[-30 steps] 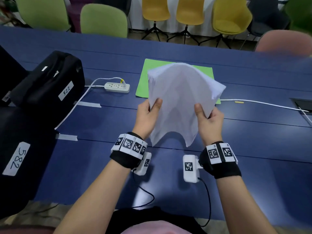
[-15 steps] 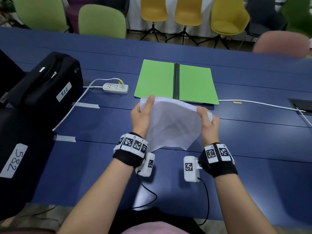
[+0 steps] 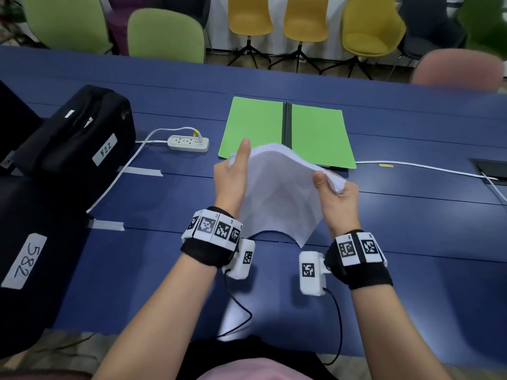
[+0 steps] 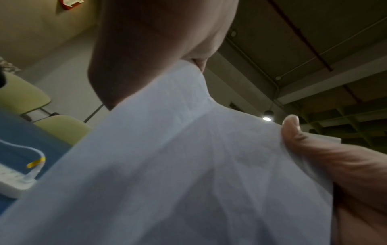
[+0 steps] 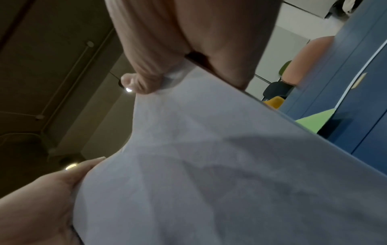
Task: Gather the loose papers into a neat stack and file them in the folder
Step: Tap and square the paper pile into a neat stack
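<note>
A stack of white papers [image 3: 277,193] stands bowed on the blue table [image 3: 411,220], lower edge near the tabletop. My left hand [image 3: 233,174] grips its left side, thumb stretched up along the sheet. On the right edge, my right hand [image 3: 333,192] pinches the stack between thumb and fingers. Just beyond the papers lies the green folder [image 3: 258,127], spread flat with a black spine. The left wrist view is filled by the papers [image 4: 188,165] with my thumb over their top. In the right wrist view the papers [image 5: 209,165] sit under my right thumb [image 5: 144,82].
A white power strip [image 3: 188,143] with its cable lies left of the folder. Black cases [image 3: 74,144] labelled 522 and 582 stand at the left. A white cable [image 3: 417,167] runs right toward a table port [image 3: 491,171]. Chairs [image 3: 164,34] line the far side.
The stack came down from raised in front of the folder to near the table, uncovering the folder. It now tilts slightly, right side lower, with my left thumb stretched higher.
</note>
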{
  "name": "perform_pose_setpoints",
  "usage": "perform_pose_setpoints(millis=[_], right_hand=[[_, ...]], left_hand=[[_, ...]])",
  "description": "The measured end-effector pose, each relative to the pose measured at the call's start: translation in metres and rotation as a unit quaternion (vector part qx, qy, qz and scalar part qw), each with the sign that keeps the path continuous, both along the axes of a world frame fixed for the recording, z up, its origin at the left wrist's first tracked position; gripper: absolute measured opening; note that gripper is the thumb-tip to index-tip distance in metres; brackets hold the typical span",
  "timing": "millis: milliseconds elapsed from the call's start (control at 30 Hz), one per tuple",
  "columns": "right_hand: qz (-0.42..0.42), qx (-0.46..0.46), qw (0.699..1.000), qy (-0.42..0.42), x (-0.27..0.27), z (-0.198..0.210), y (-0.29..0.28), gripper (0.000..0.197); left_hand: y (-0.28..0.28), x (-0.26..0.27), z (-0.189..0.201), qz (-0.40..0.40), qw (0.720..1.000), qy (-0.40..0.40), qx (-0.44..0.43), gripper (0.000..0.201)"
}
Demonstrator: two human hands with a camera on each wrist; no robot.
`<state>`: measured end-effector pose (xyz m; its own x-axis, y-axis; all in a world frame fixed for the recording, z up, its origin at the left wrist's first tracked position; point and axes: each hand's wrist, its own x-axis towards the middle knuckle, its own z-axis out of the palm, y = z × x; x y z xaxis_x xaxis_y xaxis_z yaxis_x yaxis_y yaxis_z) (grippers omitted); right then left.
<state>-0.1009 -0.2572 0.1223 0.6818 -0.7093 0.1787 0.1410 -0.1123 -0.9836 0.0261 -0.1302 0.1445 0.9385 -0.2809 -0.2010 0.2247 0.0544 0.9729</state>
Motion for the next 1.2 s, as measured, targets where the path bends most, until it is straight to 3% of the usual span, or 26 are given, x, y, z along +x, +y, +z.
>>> perform_pose_setpoints(millis=[133, 233, 300, 400, 433, 500, 533, 567, 600, 633, 700, 767, 833, 900, 967, 1033, 1100, 1200], right_hand=[[0.003, 0.036, 0.999, 0.030, -0.004, -0.001, 0.007, 0.038], [-0.049, 0.028, 0.997, 0.054, -0.001, 0.000, 0.009, 0.055], [-0.059, -0.009, 0.996, 0.064, 0.000, -0.001, 0.004, 0.051], [0.035, -0.051, 0.997, 0.044, -0.001, -0.002, 0.002, 0.014], [0.056, -0.056, 0.996, 0.051, -0.001, -0.006, 0.002, 0.021], [0.043, -0.069, 0.993, 0.084, 0.000, -0.011, 0.001, 0.007], [0.017, -0.081, 0.992, 0.094, 0.001, -0.013, 0.000, 0.019], [-0.002, -0.096, 0.989, 0.110, 0.002, -0.012, -0.002, 0.027], [-0.012, -0.097, 0.989, 0.115, 0.003, -0.010, -0.003, 0.030], [-0.019, -0.111, 0.986, 0.120, 0.004, -0.006, -0.005, 0.029], [-0.017, -0.161, 0.977, 0.140, 0.005, 0.008, -0.001, 0.035], [-0.001, -0.213, 0.966, 0.149, 0.007, 0.020, 0.005, 0.048], [0.008, -0.207, 0.969, 0.133, 0.008, 0.029, 0.008, 0.046], [0.016, -0.168, 0.977, 0.130, 0.004, 0.030, 0.004, 0.040], [0.061, -0.147, 0.970, 0.182, -0.008, 0.020, -0.009, 0.028], [0.090, -0.152, 0.946, 0.272, -0.028, -0.002, -0.025, 0.016], [0.068, -0.147, 0.933, 0.321, -0.047, -0.024, -0.039, 0.010], [-0.002, -0.050, 0.966, 0.253, -0.059, -0.040, -0.044, 0.005]], left_hand=[[0.005, -0.005, -0.010, 0.028, 0.999, 0.001, 0.042, 0.056], [0.009, 0.001, -0.016, 0.035, 0.998, 0.026, 0.055, 0.051], [0.011, 0.006, -0.015, 0.026, 0.998, 0.039, 0.049, 0.048], [0.013, 0.011, -0.011, 0.008, 0.997, 0.037, 0.072, 0.047], [0.014, 0.010, -0.008, -0.003, 0.995, 0.043, 0.087, 0.049], [0.015, 0.012, -0.004, -0.028, 0.993, 0.027, 0.116, 0.053], [0.018, 0.012, -0.003, -0.023, 0.988, -0.019, 0.150, 0.054], [0.019, 0.012, -0.001, -0.017, 0.975, -0.086, 0.204, 0.080], [0.022, 0.012, 0.001, -0.017, 0.949, -0.193, 0.249, 0.066], [0.023, 0.012, 0.006, -0.025, 0.917, -0.305, 0.255, 0.068], [0.025, 0.011, 0.022, -0.130, 0.847, -0.446, 0.258, 0.061], [0.023, 0.008, 0.034, -0.219, 0.786, -0.483, 0.318, 0.041], [0.021, 0.004, 0.036, -0.203, 0.769, -0.497, 0.347, 0.024], [0.023, 0.005, 0.033, -0.172, 0.802, -0.472, 0.323, 0.015], [0.031, 0.016, 0.024, -0.156, 0.874, -0.383, 0.254, 0.018], [0.042, 0.036, 0.015, -0.135, 0.927, -0.302, 0.174, 0.016], [0.055, 0.049, 0.005, -0.108, 0.952, -0.259, 0.125, 0.010], [0.073, 0.056, -0.017, -0.075, 0.977, -0.179, 0.089, 0.012]])
